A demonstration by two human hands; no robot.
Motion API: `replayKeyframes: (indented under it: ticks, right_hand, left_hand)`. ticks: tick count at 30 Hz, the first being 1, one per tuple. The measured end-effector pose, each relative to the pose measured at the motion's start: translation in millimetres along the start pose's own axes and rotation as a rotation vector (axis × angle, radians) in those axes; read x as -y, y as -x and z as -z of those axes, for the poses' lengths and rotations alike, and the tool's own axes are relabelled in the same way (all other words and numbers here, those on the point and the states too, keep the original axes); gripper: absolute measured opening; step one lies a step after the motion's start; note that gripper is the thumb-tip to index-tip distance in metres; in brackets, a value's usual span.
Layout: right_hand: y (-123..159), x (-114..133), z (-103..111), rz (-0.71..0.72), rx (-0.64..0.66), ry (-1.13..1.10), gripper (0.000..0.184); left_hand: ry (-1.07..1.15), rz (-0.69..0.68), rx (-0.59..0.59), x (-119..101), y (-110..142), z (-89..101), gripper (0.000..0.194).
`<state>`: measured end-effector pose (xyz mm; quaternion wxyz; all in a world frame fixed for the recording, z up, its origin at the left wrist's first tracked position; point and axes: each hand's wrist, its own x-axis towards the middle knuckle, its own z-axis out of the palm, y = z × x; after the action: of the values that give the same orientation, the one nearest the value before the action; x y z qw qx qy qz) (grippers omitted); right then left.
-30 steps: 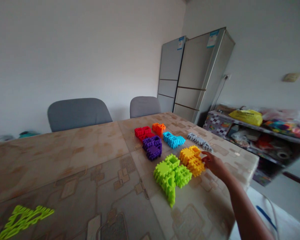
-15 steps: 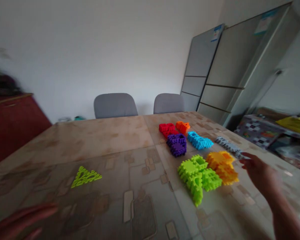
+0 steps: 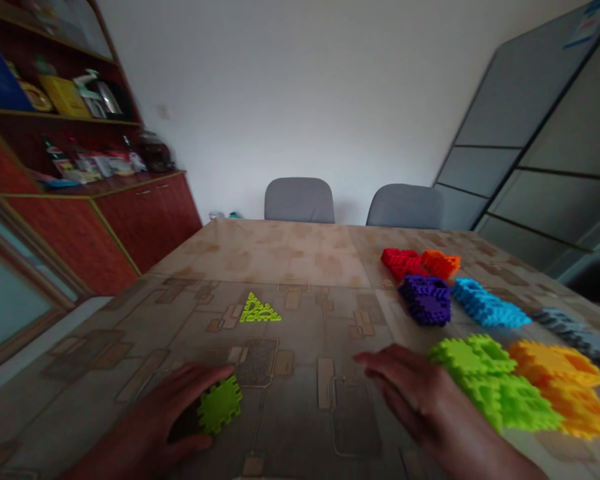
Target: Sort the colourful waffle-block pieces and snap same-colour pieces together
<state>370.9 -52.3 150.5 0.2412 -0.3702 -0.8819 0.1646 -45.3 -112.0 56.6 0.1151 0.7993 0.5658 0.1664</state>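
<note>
My left hand (image 3: 167, 413) lies low on the table (image 3: 290, 253) with its fingers curled round a flat lime-green toothed tile (image 3: 220, 404). My right hand (image 3: 410, 393) hovers flat just left of the lime-green block pile (image 3: 495, 383), fingers stretched out and holding nothing. A lime-green triangular piece (image 3: 260, 309) lies alone mid-table. Further right lie piles of yellow-orange (image 3: 565, 387), purple (image 3: 427, 299), blue (image 3: 487, 303), red (image 3: 403, 261), orange (image 3: 440, 262) and grey blocks (image 3: 575, 330).
Two grey chairs (image 3: 300, 200) (image 3: 405, 207) stand at the table's far side. A dark red cabinet with loaded shelves (image 3: 80, 193) fills the left. Tall grey fridge doors (image 3: 540, 153) rise at the right.
The view has swung left. My right hand moved from the yellow-orange pile to the left of the green pile. My left hand came into view and closed on a green tile.
</note>
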Motion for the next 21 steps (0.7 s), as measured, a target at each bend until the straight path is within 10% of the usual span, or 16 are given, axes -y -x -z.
replayKeyframes:
  ticks: [6, 21]
  right_hand:
    - [-29, 13, -64, 0.0, 0.31, -0.005, 0.03]
    - [-23, 5, -87, -0.038, 0.23, -0.267, 0.031]
  left_hand:
    - [0.058, -0.118, 0.152, -47, -35, -2.2, 0.067]
    - [0.215, -0.22, 0.091, -56, -65, -15.5, 0.04]
